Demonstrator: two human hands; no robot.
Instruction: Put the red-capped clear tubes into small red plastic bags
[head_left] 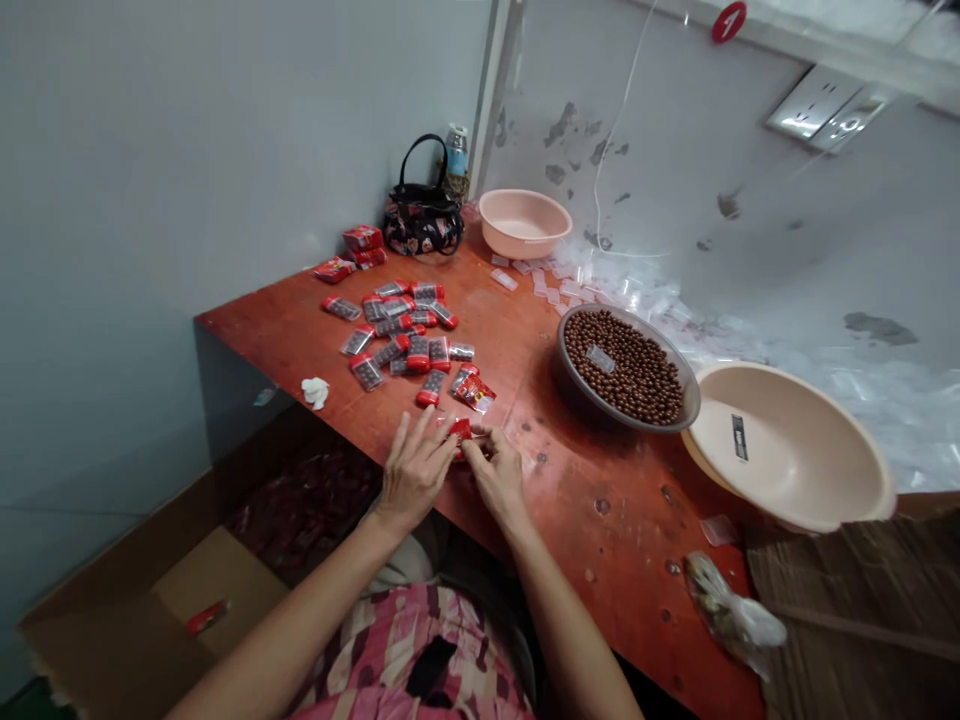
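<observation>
At the near edge of the red-painted wooden table (555, 520), the two bare hands are together over a small shiny red packet (459, 429), which lies between their fingers. The right hand (496, 470) has its thumb and bent fingers pinched on the right end of this packet. The left hand (415, 470) lies with long fingers stretched over the left side; whether it also grips, I cannot tell. Just beyond the hands there is a flat red packet with printed marks (474, 390); its writing is too small to be read. Next to it, many clear plastic packs with red ends (367, 372) are scattered in a loose group, with dark contents inside. To the right stands a round grey bowl (681, 365), filled with shiny brown balls (630, 375), and one clear plastic case (600, 359) rests on them. Near this bowl, a large beige basin (810, 460) carries a black rectangular label (739, 437), whose pale letters are not legible. High on the right, a red round sticker (729, 22) shows a white figure, which seems to be 1.
</observation>
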